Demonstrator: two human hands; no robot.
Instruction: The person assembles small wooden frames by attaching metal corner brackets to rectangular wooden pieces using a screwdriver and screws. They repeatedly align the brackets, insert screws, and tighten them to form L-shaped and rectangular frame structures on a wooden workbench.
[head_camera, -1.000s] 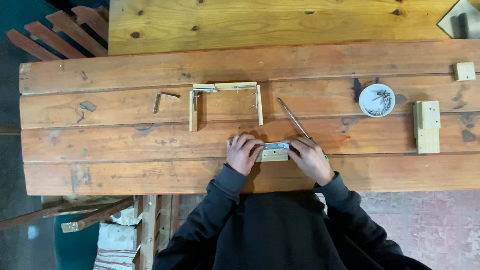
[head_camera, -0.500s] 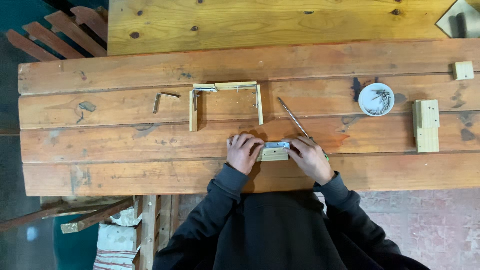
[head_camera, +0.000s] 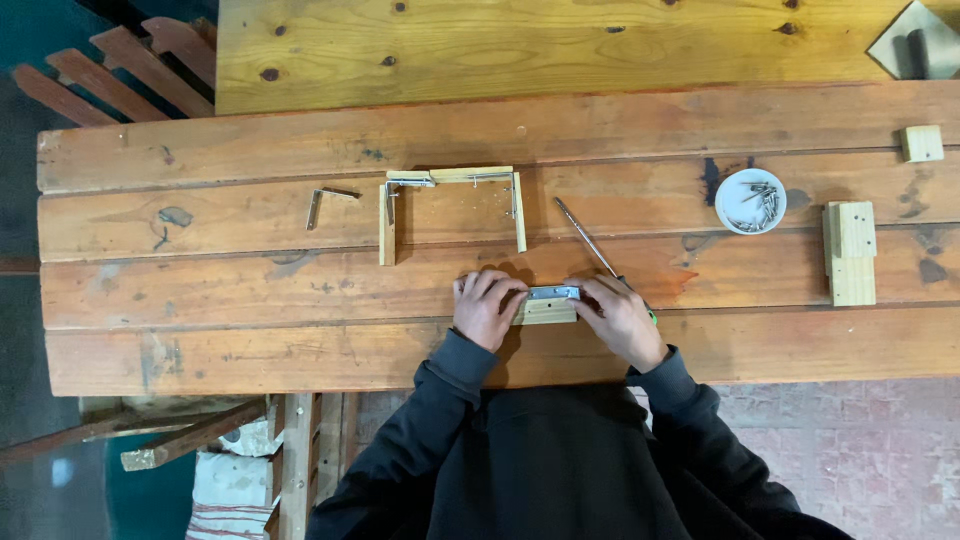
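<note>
My left hand (head_camera: 487, 307) and my right hand (head_camera: 622, 318) grip the two ends of a short wooden strip (head_camera: 546, 312) lying on the plank table (head_camera: 200, 300). A metal corner bracket (head_camera: 553, 293) lies along the strip's top edge between my fingers. A screwdriver (head_camera: 587, 238) rests on the table just beyond my right hand, its handle hidden under that hand. Further back stands a three-sided wooden frame (head_camera: 450, 205) with metal brackets at its corners.
A loose metal bracket (head_camera: 320, 203) lies left of the frame. A white dish of screws (head_camera: 751, 200) sits at the right, with a wooden block (head_camera: 849, 252) and a small wooden cube (head_camera: 921, 143) beyond it. A lighter wooden board (head_camera: 560, 45) lies at the back.
</note>
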